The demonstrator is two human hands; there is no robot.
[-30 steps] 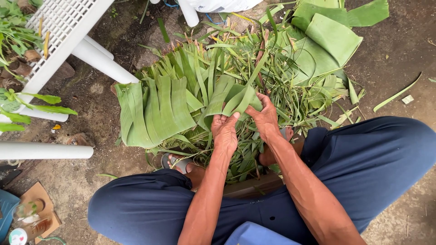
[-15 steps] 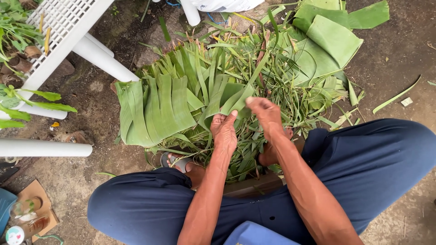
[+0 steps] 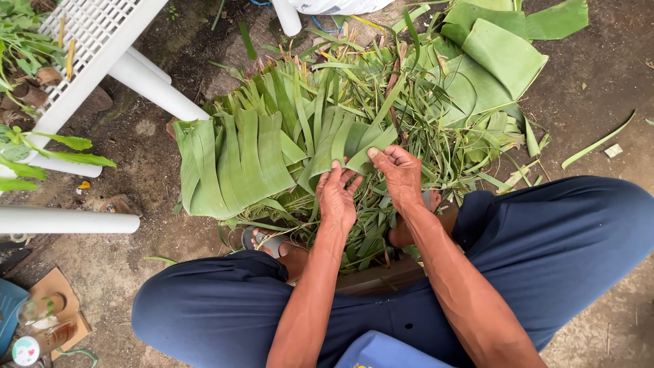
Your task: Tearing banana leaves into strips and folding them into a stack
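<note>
Your two hands work a strip of banana leaf at the centre of the frame, above your knees.

At upper left a white plastic chair (image 3: 102, 41) stands on the bare dirt ground (image 3: 136, 129). Right of it, a flat sheet of torn banana leaf (image 3: 231, 167) lies spread out. Your left hand (image 3: 337, 197) has its fingers curled closed on the lower edge of a narrow leaf strip (image 3: 344, 140), and your right hand (image 3: 402, 174) pinches the same strip's right end between thumb and fingers. Behind them lies a heap of thin green trimmings (image 3: 409, 102). At upper right, broad folded leaves (image 3: 501, 58) rest on the heap.
</note>
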